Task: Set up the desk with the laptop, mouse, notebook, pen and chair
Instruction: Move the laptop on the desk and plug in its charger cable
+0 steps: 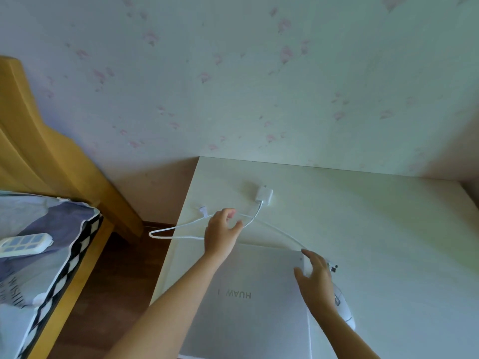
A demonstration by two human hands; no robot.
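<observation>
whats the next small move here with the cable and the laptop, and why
Probably gather the cable toward the charger at the back of the desk. The left hand is at the cable, whose loop hangs past the desk's left edge and trails over the closed laptop's far corner, where the right hand rests. Clearing it would likely free the lid.

One head cam, wide-angle, looks fwd and down from above the desk [363,216], close over the closed laptop [248,294]; faces the wallpapered wall [233,73], bed [39,255] at the frame's left edge
</observation>
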